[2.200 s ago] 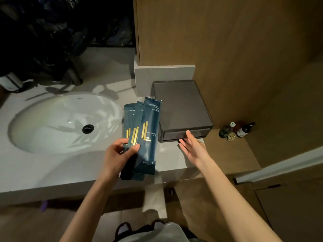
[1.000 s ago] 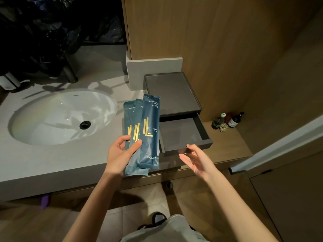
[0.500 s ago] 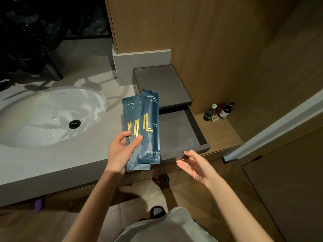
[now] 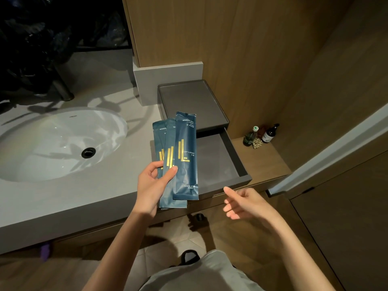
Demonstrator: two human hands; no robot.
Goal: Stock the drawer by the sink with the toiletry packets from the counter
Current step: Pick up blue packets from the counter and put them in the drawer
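My left hand point(image 4: 152, 185) pinches a fan of three long dark blue toiletry packets point(image 4: 185, 156) with gold stripes, held upright over the counter edge beside the drawer. The grey drawer point(image 4: 241, 164) of a small countertop box point(image 4: 193, 103) is pulled out toward me, and what I see of its inside is bare; the packets hide its left part. My right hand point(image 4: 244, 203) hovers just in front of the drawer's front edge, fingers relaxed, holding nothing.
A white oval sink point(image 4: 58, 143) is set in the grey counter point(image 4: 63, 198) to the left. Two small bottles point(image 4: 260, 135) stand on the lower wooden shelf to the right. A door edge point(image 4: 327, 152) juts in at the right. Wood panelling rises behind.
My right hand pulled the drawer open and has let go, drawing back slightly from its front. My left hand keeps the packets in the same grip.
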